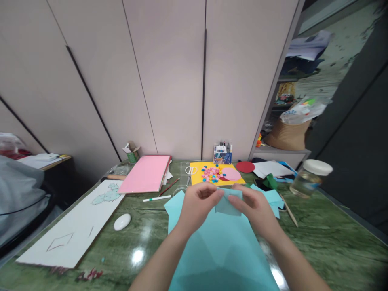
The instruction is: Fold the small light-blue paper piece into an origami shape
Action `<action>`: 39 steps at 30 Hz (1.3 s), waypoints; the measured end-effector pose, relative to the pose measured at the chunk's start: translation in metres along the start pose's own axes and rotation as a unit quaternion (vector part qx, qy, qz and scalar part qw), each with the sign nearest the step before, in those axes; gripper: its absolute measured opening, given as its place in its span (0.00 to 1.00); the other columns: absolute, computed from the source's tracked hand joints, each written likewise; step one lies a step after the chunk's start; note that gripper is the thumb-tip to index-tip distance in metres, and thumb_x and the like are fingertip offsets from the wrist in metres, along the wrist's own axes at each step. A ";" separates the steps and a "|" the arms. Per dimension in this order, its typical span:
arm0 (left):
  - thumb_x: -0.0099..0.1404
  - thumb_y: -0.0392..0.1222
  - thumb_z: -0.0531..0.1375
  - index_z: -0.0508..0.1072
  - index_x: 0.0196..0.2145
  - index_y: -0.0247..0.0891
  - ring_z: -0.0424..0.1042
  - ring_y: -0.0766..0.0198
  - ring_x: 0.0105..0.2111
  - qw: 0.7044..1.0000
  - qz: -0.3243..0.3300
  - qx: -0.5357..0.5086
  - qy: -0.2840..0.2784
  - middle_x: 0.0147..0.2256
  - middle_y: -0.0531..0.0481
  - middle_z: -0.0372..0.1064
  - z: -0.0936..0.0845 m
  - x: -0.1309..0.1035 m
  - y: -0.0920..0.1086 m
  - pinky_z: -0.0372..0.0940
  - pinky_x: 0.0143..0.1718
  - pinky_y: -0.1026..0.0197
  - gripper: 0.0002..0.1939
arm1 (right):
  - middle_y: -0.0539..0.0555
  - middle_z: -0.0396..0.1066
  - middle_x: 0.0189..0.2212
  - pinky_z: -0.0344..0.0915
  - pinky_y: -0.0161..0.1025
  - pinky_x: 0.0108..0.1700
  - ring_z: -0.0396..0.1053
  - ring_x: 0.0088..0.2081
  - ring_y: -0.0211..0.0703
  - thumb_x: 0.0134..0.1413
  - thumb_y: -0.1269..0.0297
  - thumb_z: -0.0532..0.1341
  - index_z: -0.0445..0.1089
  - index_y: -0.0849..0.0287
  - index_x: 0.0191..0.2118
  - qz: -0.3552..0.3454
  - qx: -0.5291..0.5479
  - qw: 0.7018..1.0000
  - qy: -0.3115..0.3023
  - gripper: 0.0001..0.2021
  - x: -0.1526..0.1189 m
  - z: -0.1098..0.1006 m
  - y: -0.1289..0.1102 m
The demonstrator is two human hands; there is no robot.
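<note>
Between my two hands is a small folded piece of light-blue paper (228, 207), held up above the table. My left hand (201, 204) pinches its left side with thumb and fingers. On the other side, my right hand (254, 204) grips the paper with the thumb pressed on its front. Below both hands lies a large light-blue sheet (224, 254), with a cut or folded blue piece at its far left corner. More blue paper scraps (273, 199) lie just right of my right hand.
Yellow paper (197, 178) bears pink, blue and yellow beads; white scissors (190, 171) lie beside it. A pink book (147, 173), a green-white marker (157, 198), a white oval object (122, 222) and a cactus drawing (79, 218) are on the left. A lidded jar (309, 180) stands right.
</note>
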State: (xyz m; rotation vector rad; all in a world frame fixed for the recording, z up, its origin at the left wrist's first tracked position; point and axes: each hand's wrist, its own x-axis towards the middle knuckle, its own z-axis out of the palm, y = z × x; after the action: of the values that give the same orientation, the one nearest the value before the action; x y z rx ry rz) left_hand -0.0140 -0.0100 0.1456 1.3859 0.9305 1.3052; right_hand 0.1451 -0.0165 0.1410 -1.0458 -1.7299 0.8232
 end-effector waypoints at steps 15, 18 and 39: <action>0.54 0.46 0.61 0.64 0.19 0.34 0.52 0.71 0.21 1.000 0.017 0.013 -0.007 0.19 0.57 0.53 0.001 0.001 -0.001 0.49 0.23 0.66 0.15 | 0.51 0.64 0.26 0.59 0.36 0.32 0.62 0.30 0.41 0.54 0.59 0.57 0.64 0.59 0.26 -0.048 -0.024 0.997 0.047 0.11 -0.002 0.006 0.006; 0.54 0.46 0.61 0.65 0.20 0.34 0.53 0.71 0.22 1.000 0.012 0.003 -0.019 0.19 0.57 0.55 0.001 0.000 -0.002 0.49 0.23 0.66 0.14 | 0.49 0.60 0.23 0.57 0.34 0.28 0.59 0.27 0.38 0.53 0.56 0.58 0.62 0.59 0.25 -0.029 0.016 0.999 0.017 0.13 -0.001 0.003 0.004; 0.50 0.41 0.62 0.70 0.16 0.34 0.58 0.68 0.22 0.993 -0.008 -0.023 -0.115 0.17 0.53 0.61 -0.007 0.001 0.004 0.54 0.26 0.65 0.10 | 0.47 0.55 0.20 0.51 0.35 0.28 0.55 0.25 0.37 0.53 0.60 0.57 0.60 0.59 0.19 -0.034 0.059 0.994 -0.083 0.15 0.002 -0.002 0.002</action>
State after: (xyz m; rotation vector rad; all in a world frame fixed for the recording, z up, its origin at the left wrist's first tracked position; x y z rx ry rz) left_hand -0.0213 -0.0091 0.1492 1.4553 0.7492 1.1196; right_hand 0.1473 -0.0137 0.1411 -0.8551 -1.8213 0.9799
